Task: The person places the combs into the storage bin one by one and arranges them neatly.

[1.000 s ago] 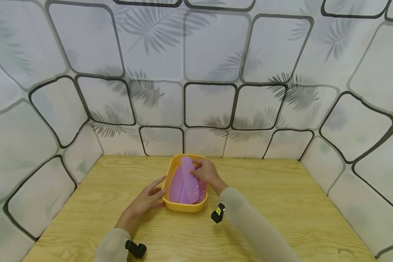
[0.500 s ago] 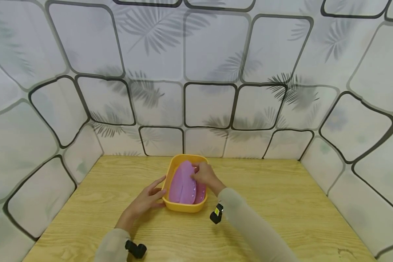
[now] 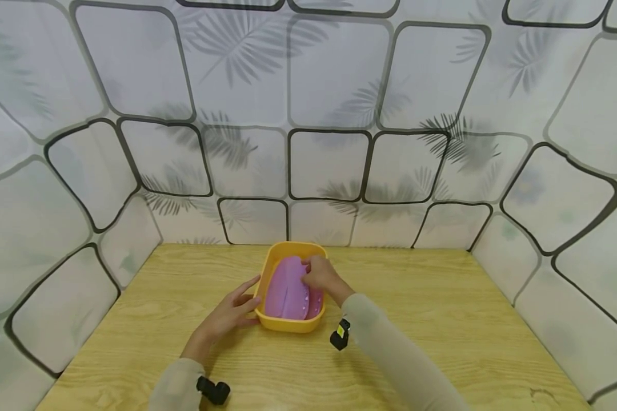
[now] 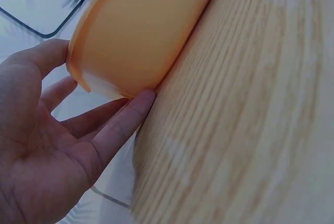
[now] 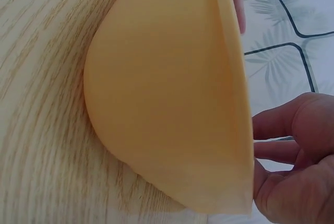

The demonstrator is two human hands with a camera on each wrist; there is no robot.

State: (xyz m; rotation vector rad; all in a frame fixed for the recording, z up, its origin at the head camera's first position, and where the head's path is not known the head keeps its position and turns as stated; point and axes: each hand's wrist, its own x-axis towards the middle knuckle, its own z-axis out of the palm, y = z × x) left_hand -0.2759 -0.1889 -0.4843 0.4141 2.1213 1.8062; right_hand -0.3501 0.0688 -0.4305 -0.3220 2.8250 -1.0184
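Observation:
A yellow plastic basin (image 3: 288,326) stands on the table, holding a soft-looking purple piece (image 3: 283,291). That piece has rounded ends, a crease along its length and small pale dots along its right edge. A darker pink-purple part (image 3: 316,302) shows beneath it. My left hand (image 3: 228,313) touches the basin's left side with extended, spread fingers; in the left wrist view, one finger (image 4: 49,54) meets the rim and another lies low on the wall. My right hand (image 3: 323,275) reaches over the right rim, its curled fingers pinching the purple piece's edge. Their tips are hidden behind the wall in the right wrist view.
The basin rests near the back of a wood-grain table (image 3: 416,319). Behind it rises a pale wall covering (image 3: 329,165) with dark outlines and leaf prints, continuing on both sides. Small black devices (image 3: 341,335) are strapped at both wrists.
The purple piece's raised flap has come down and lies flatter in the basin. My right hand has lowered slightly along its edge. The left hand and the basin stay put.

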